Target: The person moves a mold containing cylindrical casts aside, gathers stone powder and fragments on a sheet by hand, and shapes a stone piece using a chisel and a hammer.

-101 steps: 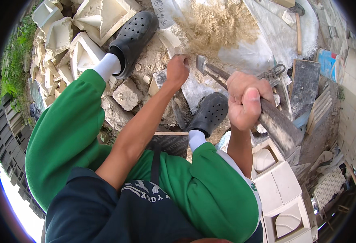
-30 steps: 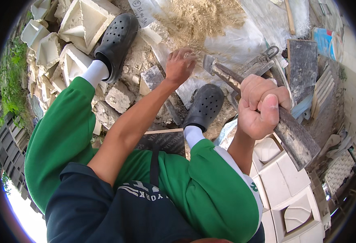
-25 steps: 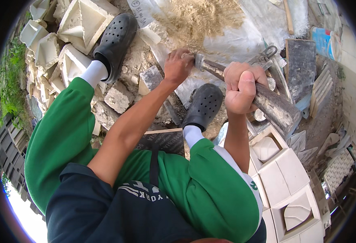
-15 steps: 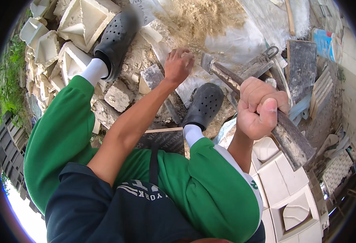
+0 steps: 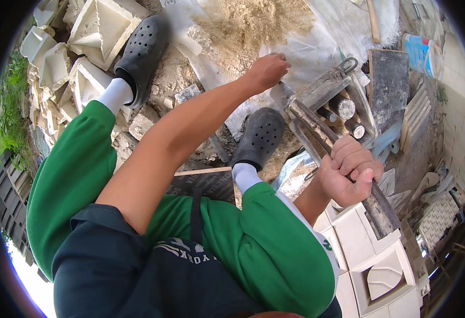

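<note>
My right hand [image 5: 351, 170] is wrapped round the thick, worn wooden handle of a hatchet-like tool [image 5: 312, 123]. The handle's butt sticks out behind the hand, and its flat grey metal head points up and left, toward my left hand. My left hand [image 5: 268, 70] reaches out beside that head with its fingers curled. Its back faces me, so whatever the fingers hold, if anything, is hidden. Under it lies a white plastic sheet [image 5: 296, 53] bearing a heap of tan sandy powder [image 5: 253, 24].
A wooden tray [image 5: 367, 106] with several round bars lies right of the tool, near a dark board [image 5: 389, 79] and a bucket [image 5: 422, 55]. Pale molded blocks [image 5: 100, 32] and rubble surround my left clog [image 5: 142, 55]. My right clog [image 5: 261, 135] stands below my left hand.
My left hand has moved right, close to the tool's head. My right hand has lowered with the tool and shifted slightly right, leaving the round bars in view.
</note>
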Demonstrator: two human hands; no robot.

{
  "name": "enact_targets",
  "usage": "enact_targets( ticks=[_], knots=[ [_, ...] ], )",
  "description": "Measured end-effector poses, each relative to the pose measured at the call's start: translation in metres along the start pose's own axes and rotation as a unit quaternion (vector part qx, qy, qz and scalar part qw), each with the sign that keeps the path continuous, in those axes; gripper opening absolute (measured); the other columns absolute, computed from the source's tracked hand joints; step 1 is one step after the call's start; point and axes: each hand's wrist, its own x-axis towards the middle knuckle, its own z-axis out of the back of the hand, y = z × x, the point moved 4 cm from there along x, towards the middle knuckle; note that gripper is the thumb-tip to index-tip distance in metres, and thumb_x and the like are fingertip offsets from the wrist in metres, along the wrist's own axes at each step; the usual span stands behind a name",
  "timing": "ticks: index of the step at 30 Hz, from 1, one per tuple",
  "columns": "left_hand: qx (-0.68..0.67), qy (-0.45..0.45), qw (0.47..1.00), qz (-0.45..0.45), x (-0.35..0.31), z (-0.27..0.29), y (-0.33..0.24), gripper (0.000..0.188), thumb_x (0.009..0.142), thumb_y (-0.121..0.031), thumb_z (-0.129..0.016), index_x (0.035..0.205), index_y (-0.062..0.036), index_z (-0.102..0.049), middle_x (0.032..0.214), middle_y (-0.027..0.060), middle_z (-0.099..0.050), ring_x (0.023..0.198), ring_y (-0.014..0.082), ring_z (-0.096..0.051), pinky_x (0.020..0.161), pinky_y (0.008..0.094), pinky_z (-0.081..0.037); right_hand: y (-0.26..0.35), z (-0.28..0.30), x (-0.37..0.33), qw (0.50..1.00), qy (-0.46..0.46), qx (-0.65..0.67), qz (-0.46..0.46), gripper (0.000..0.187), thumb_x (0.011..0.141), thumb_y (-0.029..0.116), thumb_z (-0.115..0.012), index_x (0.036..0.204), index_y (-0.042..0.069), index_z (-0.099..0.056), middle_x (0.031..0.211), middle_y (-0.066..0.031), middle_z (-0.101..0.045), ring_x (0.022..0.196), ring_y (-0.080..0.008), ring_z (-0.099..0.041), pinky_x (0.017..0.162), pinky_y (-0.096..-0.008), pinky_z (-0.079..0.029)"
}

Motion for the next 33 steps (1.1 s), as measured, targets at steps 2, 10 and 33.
enact_targets(
  ticks=[2,10,33],
  knots=[
    [0.045,0.018,0.999,-0.008,0.006,-0.004,0.000,0.015,0.088,-0.011,-0.058,0.095,-0.0051,-0.069,0.098,0.0127,-0.062,0.100,0.0289,-0.059,0.084,0.0408,-0.050,0.003,0.009,0.001,1.000,-0.011,-0.016,0.007,0.028,0.095,0.018,-0.045,0.070,0.009,-0.034,0.052,-0.0040,-0.034,0.042,-0.0138,-0.027,0.044,-0.0316,-0.026],
    [0.157,-0.008,0.986,-0.060,-0.036,0.009,0.029,0.014,0.088,-0.016,-0.059,0.096,-0.0114,-0.070,0.100,0.0066,-0.064,0.100,0.0249,-0.059,0.085,0.0359,-0.050,-0.007,0.014,0.006,1.000,-0.002,0.014,0.002,0.027,0.094,0.016,-0.047,0.070,0.008,-0.035,0.053,-0.0042,-0.035,0.044,-0.0136,-0.030,0.044,-0.0316,-0.027],
    [0.107,-0.185,0.973,0.083,-0.091,0.036,0.041,0.023,0.081,-0.020,-0.069,0.104,-0.0187,-0.070,0.110,0.0000,-0.060,0.110,0.0244,-0.055,0.096,0.0404,-0.040,-0.024,-0.032,0.038,0.994,0.041,0.103,-0.013,0.020,0.088,0.011,-0.047,0.071,0.007,-0.036,0.053,-0.0038,-0.036,0.045,-0.0118,-0.029,0.043,-0.0305,-0.027]
  ],
)
